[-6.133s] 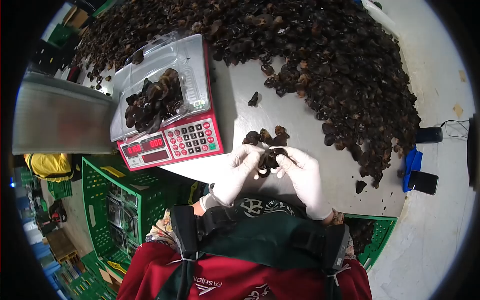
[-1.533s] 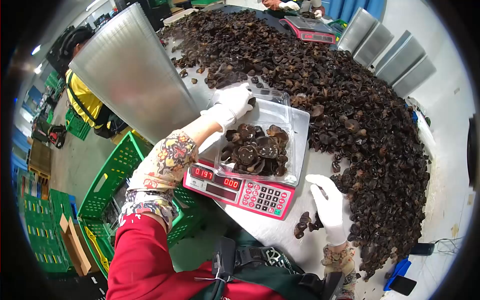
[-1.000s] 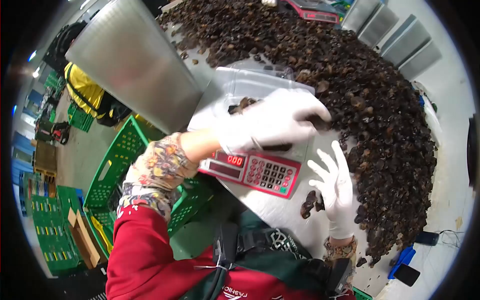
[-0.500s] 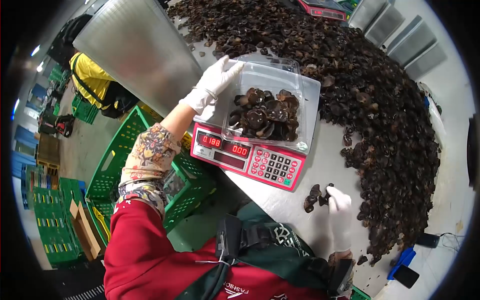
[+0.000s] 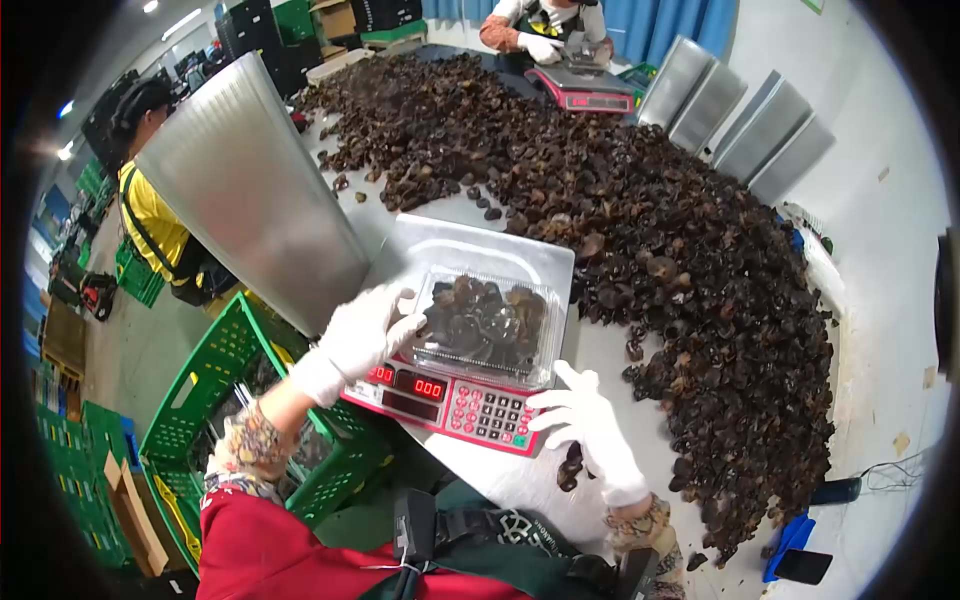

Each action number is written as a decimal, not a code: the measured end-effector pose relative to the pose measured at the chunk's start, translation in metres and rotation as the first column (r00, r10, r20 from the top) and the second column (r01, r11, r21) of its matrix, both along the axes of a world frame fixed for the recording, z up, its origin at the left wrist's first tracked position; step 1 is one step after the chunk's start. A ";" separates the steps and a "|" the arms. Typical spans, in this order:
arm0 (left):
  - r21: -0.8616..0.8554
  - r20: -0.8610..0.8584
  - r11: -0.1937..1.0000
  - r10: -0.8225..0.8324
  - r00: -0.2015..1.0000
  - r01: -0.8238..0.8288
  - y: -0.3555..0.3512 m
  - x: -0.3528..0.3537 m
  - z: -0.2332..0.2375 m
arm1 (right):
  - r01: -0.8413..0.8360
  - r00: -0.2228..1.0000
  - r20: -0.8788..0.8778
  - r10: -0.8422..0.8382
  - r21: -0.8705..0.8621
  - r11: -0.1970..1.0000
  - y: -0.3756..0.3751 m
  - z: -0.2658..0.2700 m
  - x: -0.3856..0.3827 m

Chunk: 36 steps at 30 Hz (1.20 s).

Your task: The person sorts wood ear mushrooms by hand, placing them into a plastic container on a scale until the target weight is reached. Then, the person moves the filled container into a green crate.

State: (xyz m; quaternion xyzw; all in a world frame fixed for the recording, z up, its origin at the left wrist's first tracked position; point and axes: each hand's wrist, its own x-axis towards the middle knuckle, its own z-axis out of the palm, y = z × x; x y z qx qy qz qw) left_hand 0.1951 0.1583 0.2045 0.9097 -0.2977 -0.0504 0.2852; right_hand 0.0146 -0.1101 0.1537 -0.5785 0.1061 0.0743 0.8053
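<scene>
A clear plastic box (image 5: 545, 345) of dark wood ear mushrooms (image 5: 480, 318), lid lowered over it, overlaps the front of the scale's metal plate (image 5: 500, 245). My left hand (image 5: 362, 338), in a white glove, grips the box's left edge between thumb and fingers. At the front right corner is my right hand (image 5: 585, 420), gloved too, fingers spread and pointing at the box. Under both hands lies the scale's red panel (image 5: 460, 405) with lit digits and keys. A few loose mushrooms (image 5: 570, 468) rest on the table just left of my right wrist.
A wide heap of mushrooms (image 5: 700, 330) covers the table's back and right. Stacked clear trays (image 5: 245, 180) rise at left, above a green crate (image 5: 200, 380). Across the table, a person's gloved hand (image 5: 540, 48) is by another scale (image 5: 595, 98). A phone (image 5: 803, 567) lies at lower right.
The raised lid has come down over the box. My left hand moved from the lid to the box's left edge; my right hand left the loose mushrooms for the front right corner.
</scene>
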 end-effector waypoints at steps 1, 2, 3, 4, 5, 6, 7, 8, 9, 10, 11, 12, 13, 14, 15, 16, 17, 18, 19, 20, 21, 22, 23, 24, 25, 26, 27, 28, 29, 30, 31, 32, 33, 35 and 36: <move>-0.100 -0.290 0.985 0.106 0.951 -0.141 -0.002 -0.008 -0.002 | 0.061 0.979 -0.198 -0.050 0.049 0.997 0.008 0.011 0.019; -0.099 -0.498 0.983 0.083 0.863 -0.152 -0.001 -0.007 0.002 | 0.054 0.994 -0.097 -0.051 0.032 0.998 0.009 0.009 0.029; -0.096 -0.685 0.982 0.055 0.726 -0.164 0.001 -0.005 0.006 | 0.048 0.999 0.000 -0.048 0.017 0.999 0.011 0.006 0.037; -0.221 -0.660 0.957 -0.007 0.751 -0.186 0.004 -0.003 0.005 | 0.094 0.995 -0.024 -0.094 -0.001 0.996 0.013 0.019 0.046; -0.337 -0.632 0.920 -0.061 0.772 -0.203 0.008 -0.001 0.002 | 0.141 0.988 -0.055 -0.142 -0.015 0.990 0.016 0.036 0.054; -0.350 -0.641 0.901 -0.030 0.767 -0.257 0.006 0.004 0.017 | 0.115 0.992 0.040 -0.118 0.072 0.991 0.012 0.046 0.055; -0.376 -0.626 0.898 -0.065 0.777 -0.227 0.004 0.000 0.038 | 0.124 0.992 0.020 -0.124 0.006 0.992 0.013 0.064 0.057; -0.453 -0.623 0.855 -0.101 0.776 -0.254 0.000 -0.007 0.037 | 0.149 0.988 0.032 -0.148 -0.040 0.988 0.015 0.065 0.055; -0.541 -0.598 0.798 -0.142 0.788 -0.267 -0.006 -0.011 0.038 | 0.178 0.983 0.068 -0.172 -0.094 0.980 0.014 0.068 0.057; -0.608 -0.621 0.738 -0.212 0.755 -0.293 -0.012 -0.016 0.029 | 0.175 0.984 0.034 -0.173 -0.098 0.980 0.012 0.058 0.058; -0.666 -0.634 0.672 -0.280 0.721 -0.325 -0.015 -0.016 0.013 | 0.169 0.986 0.000 -0.170 -0.099 0.981 0.010 0.042 0.057; -0.569 -0.667 0.772 -0.231 0.708 -0.284 -0.008 -0.010 -0.003 | 0.156 0.987 -0.017 -0.158 -0.091 0.984 0.011 0.031 0.052; -0.493 -0.725 0.810 -0.183 0.664 -0.316 -0.006 -0.011 -0.017 | 0.148 0.987 -0.048 -0.153 -0.093 0.985 0.011 0.021 0.048; -0.475 -0.776 0.796 -0.177 0.605 -0.376 -0.005 -0.013 -0.036 | 0.138 0.986 -0.084 -0.146 -0.094 0.986 0.011 0.010 0.043; -0.453 -0.821 0.778 -0.174 0.544 -0.436 -0.007 -0.017 -0.046 | 0.125 0.983 -0.119 -0.136 -0.096 0.988 0.012 0.005 0.041; -0.493 -0.770 0.777 -0.180 0.612 -0.391 -0.007 -0.023 -0.049 | 0.167 0.973 -0.137 -0.184 -0.128 0.978 0.014 0.007 0.039; -0.493 -0.773 0.768 -0.170 0.611 -0.410 -0.009 -0.028 -0.048 | 0.167 0.972 -0.151 -0.181 -0.101 0.981 0.011 0.005 0.037; -0.539 -0.748 0.752 -0.221 0.626 -0.380 -0.013 -0.030 -0.051 | 0.189 0.971 -0.129 -0.200 -0.094 0.977 0.009 0.004 0.036; -0.584 -0.717 0.728 -0.256 0.648 -0.359 -0.015 -0.030 -0.054 | 0.194 0.974 -0.103 -0.202 -0.083 0.978 0.008 0.002 0.036; -0.619 -0.706 0.688 -0.276 0.653 -0.379 -0.017 -0.034 -0.056 | 0.225 0.971 -0.062 -0.231 -0.091 0.970 0.009 0.001 0.038; -0.651 -0.692 0.642 -0.284 0.664 -0.404 -0.017 -0.039 -0.059 | 0.245 0.969 -0.023 -0.248 -0.092 0.965 0.011 -0.002 0.041; -0.666 -0.693 0.603 -0.282 0.663 -0.439 -0.018 -0.046 -0.059 | 0.275 0.960 -0.001 -0.280 -0.189 0.943 0.017 0.001 0.041; -0.684 -0.688 0.571 -0.299 0.661 -0.454 -0.021 -0.050 -0.061 | 0.328 0.943 0.038 -0.331 -0.283 0.901 0.020 0.004 0.037; -0.721 -0.660 0.530 -0.327 0.677 -0.447 -0.025 -0.055 -0.067 | 0.326 0.945 0.103 -0.310 -0.257 0.910 0.016 -0.002 0.033; -0.758 -0.626 0.494 -0.369 0.687 -0.425 -0.022 -0.059 -0.073 | 0.342 0.936 0.169 -0.309 -0.231 0.911 0.014 -0.008 0.027; -0.767 -0.611 0.520 -0.415 0.674 -0.375 -0.009 -0.065 -0.063 | 0.361 0.928 0.198 -0.317 -0.258 0.896 0.023 0.001 0.021; -0.775 -0.597 0.546 -0.470 0.650 -0.318 0.000 -0.069 -0.052 | 0.391 0.914 0.228 -0.335 -0.285 0.875 0.029 0.010 0.013; -0.749 -0.588 0.614 -0.444 0.676 -0.248 0.011 -0.071 -0.051 | 0.314 0.933 0.261 -0.249 -0.249 0.916 0.025 0.010 0.006; -0.726 -0.305 0.686 -0.268 0.914 -0.041 0.020 -0.075 -0.062 | 0.293 0.921 0.332 -0.201 -0.252 0.922 0.026 0.009 0.000; -0.753 -0.330 0.653 -0.265 0.906 -0.083 0.032 -0.080 -0.062 | 0.293 0.930 0.303 -0.207 -0.270 0.917 0.043 0.024 -0.002; -0.776 -0.355 0.618 -0.261 0.898 -0.127 0.046 -0.086 -0.053 | 0.246 0.941 0.297 -0.159 -0.284 0.927 0.058 0.029 -0.006; -0.786 -0.574 0.491 -0.357 0.737 -0.375 0.057 -0.096 -0.042 | 0.200 0.950 0.291 -0.110 -0.298 0.933 0.074 0.035 -0.009; -0.773 -0.591 0.458 -0.266 0.762 -0.440 0.067 -0.098 -0.043 | 0.108 0.952 0.307 -0.008 -0.309 0.945 0.086 0.032 -0.013; -0.712 -0.650 0.422 -0.098 0.753 -0.560 0.096 -0.094 -0.060 | -0.038 0.936 0.323 0.142 -0.309 0.950 0.119 0.033 -0.014; -0.720 -0.637 0.378 -0.025 0.771 -0.582 0.117 -0.096 -0.071 | -0.145 0.931 0.265 0.251 -0.365 0.920 0.119 0.032 -0.013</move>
